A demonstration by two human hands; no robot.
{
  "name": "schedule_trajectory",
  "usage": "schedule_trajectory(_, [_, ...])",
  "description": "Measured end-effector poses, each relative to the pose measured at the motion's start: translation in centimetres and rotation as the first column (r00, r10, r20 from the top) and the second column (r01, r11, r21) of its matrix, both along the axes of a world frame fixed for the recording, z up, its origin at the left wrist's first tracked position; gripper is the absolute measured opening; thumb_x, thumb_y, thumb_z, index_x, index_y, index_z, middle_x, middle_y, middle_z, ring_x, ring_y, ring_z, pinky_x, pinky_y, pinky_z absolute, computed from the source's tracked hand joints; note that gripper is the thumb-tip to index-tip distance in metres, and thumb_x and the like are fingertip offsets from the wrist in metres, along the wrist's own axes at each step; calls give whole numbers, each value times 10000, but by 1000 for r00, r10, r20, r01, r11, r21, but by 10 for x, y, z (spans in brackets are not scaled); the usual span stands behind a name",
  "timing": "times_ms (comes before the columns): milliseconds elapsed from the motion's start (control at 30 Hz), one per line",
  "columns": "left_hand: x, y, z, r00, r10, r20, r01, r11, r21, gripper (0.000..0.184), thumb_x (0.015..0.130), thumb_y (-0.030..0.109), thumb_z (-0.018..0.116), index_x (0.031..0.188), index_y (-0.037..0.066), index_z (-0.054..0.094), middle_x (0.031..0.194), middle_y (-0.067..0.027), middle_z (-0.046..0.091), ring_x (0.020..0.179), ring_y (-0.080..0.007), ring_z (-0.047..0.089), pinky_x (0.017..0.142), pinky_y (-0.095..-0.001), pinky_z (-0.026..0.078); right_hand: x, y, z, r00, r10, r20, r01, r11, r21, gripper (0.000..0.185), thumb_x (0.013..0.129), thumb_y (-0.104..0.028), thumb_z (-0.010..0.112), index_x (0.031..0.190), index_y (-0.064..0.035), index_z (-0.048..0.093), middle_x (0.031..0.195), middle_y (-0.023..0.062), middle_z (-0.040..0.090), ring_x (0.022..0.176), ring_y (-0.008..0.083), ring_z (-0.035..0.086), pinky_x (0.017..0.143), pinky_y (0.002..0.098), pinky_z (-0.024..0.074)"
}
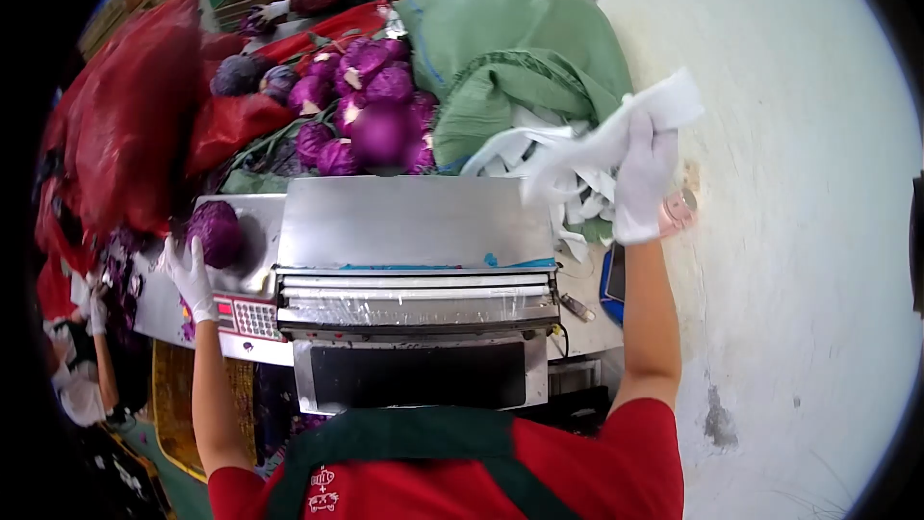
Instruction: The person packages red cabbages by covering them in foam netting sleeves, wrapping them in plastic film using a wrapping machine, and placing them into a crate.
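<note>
My right hand [643, 178], in a white glove, is raised at the right and closed on a white foam strip [674, 101], which trails to the left and is partly blurred. Below it, more white strips [580, 195] spill from the mouth of a green sack [520, 34]. At the left, my gloved left hand [191, 281] has its fingers apart at the lower edge of a red cabbage [215, 234]. Whether the fingertips touch it, I cannot tell. That cabbage rests on a scale [255, 284] with a keypad and red display.
A film-wrapping machine [419, 300] stands in front of me. Behind it are piled red cabbages [390, 87]; a red sack [135, 116] bulges at the left. A yellow crate [173, 404] sits below. Co-workers' gloved hands [272, 12] show at the back and far left. A white wall [770, 231] borders the right.
</note>
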State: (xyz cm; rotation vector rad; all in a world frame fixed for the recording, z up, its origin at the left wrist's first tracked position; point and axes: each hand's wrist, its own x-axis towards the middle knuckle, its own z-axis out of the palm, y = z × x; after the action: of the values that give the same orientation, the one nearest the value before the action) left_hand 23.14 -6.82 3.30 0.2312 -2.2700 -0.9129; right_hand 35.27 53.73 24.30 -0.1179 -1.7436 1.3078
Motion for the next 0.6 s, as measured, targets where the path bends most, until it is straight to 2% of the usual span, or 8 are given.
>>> schedule_trajectory(33, [-2, 2, -5, 962, -149, -228, 210, 939, 272, 456, 931, 251, 598, 1290, -16, 510, 1270, -162, 538, 1170, -263, 503, 1024, -352, 372, 10, -15, 5, 997, 51, 56, -53, 998, 31, 257, 957, -146, 538, 1138, 37, 544, 1050, 47, 603, 872, 107, 549, 749, 271, 466])
schedule_trajectory(67, [23, 32, 32, 973, -176, -150, 204, 959, 199, 341, 947, 192, 571, 1211, -25, 567, 1174, -127, 599, 1039, -223, 568, 957, -319, 423, 19, -40, 2, 978, 180, 109, -177, 984, -33, 243, 941, -136, 561, 1110, 38, 564, 999, 53, 615, 837, 107, 552, 724, 273, 468])
schedule_trajectory(100, [45, 66, 55, 969, -235, -72, 243, 872, 426, 281, 950, 192, 568, 1142, -11, 604, 1119, -97, 621, 979, -193, 579, 931, -312, 433, 30, -66, -3, 935, 317, 159, -304, 947, -102, 229, 924, -127, 584, 1082, 40, 585, 947, 59, 628, 801, 107, 555, 700, 275, 471])
schedule_trajectory(200, [130, 182, 114, 719, -693, 51, 450, 520, 726, 203, 903, 132, 603, 1043, -9, 645, 1002, -79, 657, 919, -158, 611, 856, -283, 473, 44, -120, -56, 791, 330, 515, -481, 855, 192, 247, 842, -203, 699, 769, -22, 547, 605, 103, 512, 526, 185, 457, 530, 335, 426])
schedule_trajectory(333, [183, 246, 114, 582, -806, -108, 311, 98, 945, 152, 867, 139, 670, 936, 5, 685, 854, -55, 683, 789, -104, 628, 738, -239, 496, 61, -183, -73, 685, 412, 601, -653, 713, 256, 259, 855, -245, 679, 801, -37, 533, 648, 180, 520, 565, 341, 520, 548, 382, 435])
schedule_trajectory(400, [193, 242, 104, 685, -728, -31, 242, 187, 952, 173, 858, 145, 691, 915, -18, 682, 792, -45, 670, 727, -94, 608, 719, -225, 481, 63, -186, -78, 721, 407, 561, -622, 737, 264, 192, 873, -200, 662, 851, -25, 586, 656, 135, 583, 561, 244, 561, 561, 333, 459])
schedule_trajectory(500, [206, 223, 93, 696, -718, -31, 258, 209, 943, 170, 849, 142, 700, 912, -7, 649, 820, -34, 652, 750, -88, 583, 738, -236, 469, 56, -165, -75, 594, 657, 464, -597, 747, -293, 128, 909, -107, 607, 930, 15, 641, 803, 0, 646, 726, 50, 560, 633, 238, 482])
schedule_trajectory(600, [210, 220, 97, 695, -704, -146, 435, 251, 865, 340, 865, 149, 678, 1156, 36, 544, 989, -34, 600, 929, -108, 559, 859, -261, 441, 66, -178, -64, 438, 625, 646, -679, 701, -218, 125, 911, -108, 605, 911, 11, 645, 808, -9, 630, 722, 52, 557, 667, 231, 484])
